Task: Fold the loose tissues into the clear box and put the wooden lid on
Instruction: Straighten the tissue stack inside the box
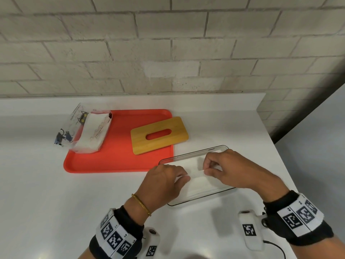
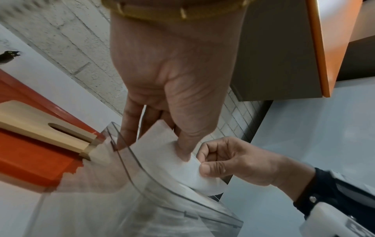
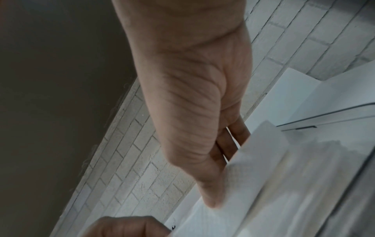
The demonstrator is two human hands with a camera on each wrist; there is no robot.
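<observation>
Your left hand and right hand each pinch the limp, tear-prone tissue over the clear box; keep each grip light, at its edges.

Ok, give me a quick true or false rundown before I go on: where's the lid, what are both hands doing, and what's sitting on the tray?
1. The wooden lid is already on the clear box. False: it lies on the red tray, one end overhanging the tray's edge.
2. Both hands pinch white tissue over the box. True: the left hand and the right hand each hold it.
3. The clear box stands on the tray. False: it stands on the white counter, beside the tray.
4. A tissue pack lies at the tray's left end. True.
5. The lid has an oval slot. True.
</observation>
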